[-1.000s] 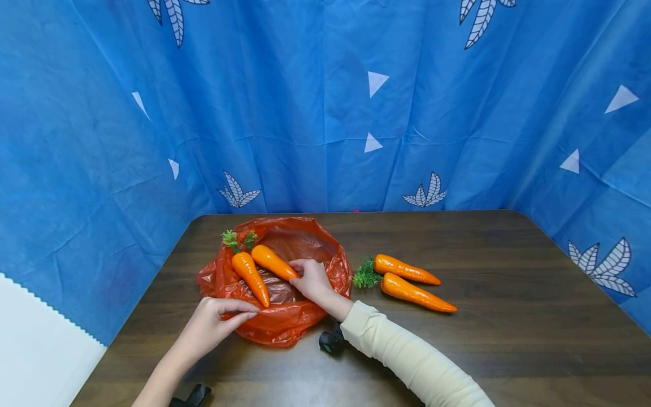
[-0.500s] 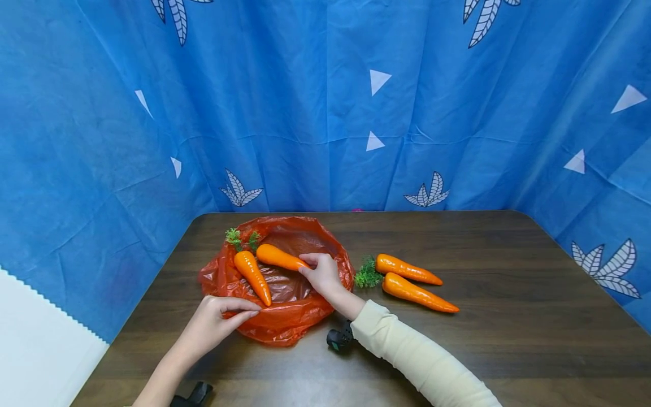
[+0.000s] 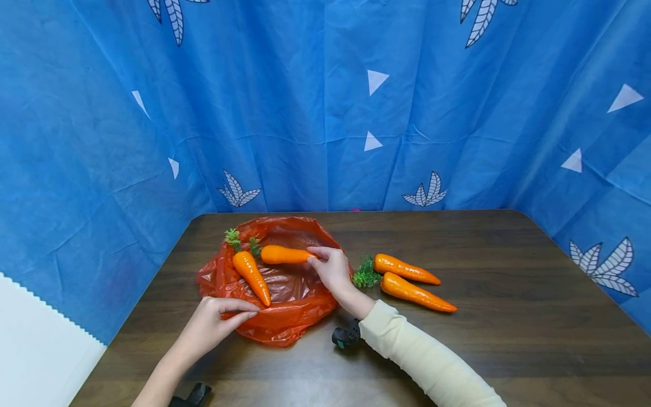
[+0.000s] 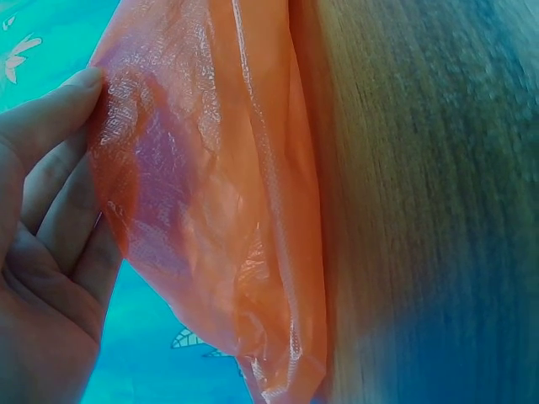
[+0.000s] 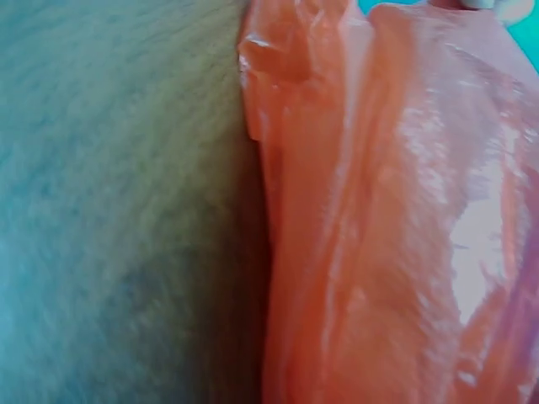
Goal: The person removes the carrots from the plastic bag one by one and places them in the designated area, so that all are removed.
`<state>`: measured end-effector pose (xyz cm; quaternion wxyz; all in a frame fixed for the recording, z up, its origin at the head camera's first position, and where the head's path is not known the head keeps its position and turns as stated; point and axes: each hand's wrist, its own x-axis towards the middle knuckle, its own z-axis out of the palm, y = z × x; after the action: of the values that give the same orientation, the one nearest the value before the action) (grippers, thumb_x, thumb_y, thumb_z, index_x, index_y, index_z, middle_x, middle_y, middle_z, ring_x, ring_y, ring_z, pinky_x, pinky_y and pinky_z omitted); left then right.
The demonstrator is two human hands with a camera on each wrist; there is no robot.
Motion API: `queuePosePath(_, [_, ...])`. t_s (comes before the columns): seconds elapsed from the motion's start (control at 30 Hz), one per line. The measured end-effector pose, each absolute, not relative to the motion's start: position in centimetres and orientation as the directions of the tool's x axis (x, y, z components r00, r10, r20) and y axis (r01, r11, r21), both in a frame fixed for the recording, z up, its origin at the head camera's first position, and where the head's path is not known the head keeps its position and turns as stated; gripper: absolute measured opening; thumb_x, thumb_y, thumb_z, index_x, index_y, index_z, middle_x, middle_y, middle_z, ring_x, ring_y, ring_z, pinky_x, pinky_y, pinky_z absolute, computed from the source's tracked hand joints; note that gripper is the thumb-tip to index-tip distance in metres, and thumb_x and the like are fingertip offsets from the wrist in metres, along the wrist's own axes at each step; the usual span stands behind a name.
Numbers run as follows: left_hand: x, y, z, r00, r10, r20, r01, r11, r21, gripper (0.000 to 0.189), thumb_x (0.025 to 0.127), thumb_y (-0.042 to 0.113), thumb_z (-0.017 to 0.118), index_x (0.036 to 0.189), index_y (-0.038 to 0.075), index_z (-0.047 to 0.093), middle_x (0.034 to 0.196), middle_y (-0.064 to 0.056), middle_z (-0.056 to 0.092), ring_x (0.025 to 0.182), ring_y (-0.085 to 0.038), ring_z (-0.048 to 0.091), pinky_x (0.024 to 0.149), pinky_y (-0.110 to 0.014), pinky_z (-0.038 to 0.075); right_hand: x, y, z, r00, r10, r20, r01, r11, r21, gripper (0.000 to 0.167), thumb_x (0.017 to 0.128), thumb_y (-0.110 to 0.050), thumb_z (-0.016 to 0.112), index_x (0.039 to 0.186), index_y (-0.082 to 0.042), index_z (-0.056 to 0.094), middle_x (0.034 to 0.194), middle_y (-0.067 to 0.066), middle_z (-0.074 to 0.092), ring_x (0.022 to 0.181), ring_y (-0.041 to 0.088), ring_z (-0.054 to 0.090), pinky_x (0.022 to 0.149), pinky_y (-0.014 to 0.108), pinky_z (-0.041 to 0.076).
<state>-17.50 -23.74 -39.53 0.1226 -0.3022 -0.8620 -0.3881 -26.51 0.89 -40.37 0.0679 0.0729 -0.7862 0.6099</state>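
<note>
A red plastic bag (image 3: 285, 322) lies spread on the table with its mouth facing up. My left hand (image 3: 216, 325) pinches its near rim between thumb and fingers; the left wrist view shows the thin film (image 4: 210, 202) stretched away from the fingertips. My right hand (image 3: 333, 271), over the bag's right side, holds a carrot (image 3: 285, 255) by its narrow end. That carrot points left, its green top near the bag's left rim. A second carrot (image 3: 251, 278) lies slanted inside the bag, tip toward the near rim. In the right wrist view the bag (image 5: 370, 236) fills much of the picture and the right hand is hidden.
Two more carrots, an upper one (image 3: 407, 268) and a lower one (image 3: 419, 293), lie side by side on the brown table (image 3: 508, 339), right of the bag, green tops toward it. A blue patterned curtain (image 3: 305, 113) hangs behind and at both sides.
My right hand has moved right and slightly away, swinging the held carrot from slanted to nearly level. The left hand stays at the bag's near rim.
</note>
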Motion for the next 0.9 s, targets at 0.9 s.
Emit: queuePosePath(0.9, [-17.6,-23.7,-39.7,-0.809,0.422,0.408,0.586,0.536,0.608,0.011,0.080,0.010,0.074,0.091,0.008,0.075,0.085,0.010,0.069,0.081,-0.008,0.065,0.067,-0.024,0.053,-24.9,5.7,-38.2,-0.998,0.057,0.027,-0.024,0.060,-0.998,0.025,0.089,-0.007,0.064,0.114,-0.005,0.067,0.109,0.008,0.065,0.095,0.024,0.062,0.083,0.033,0.050])
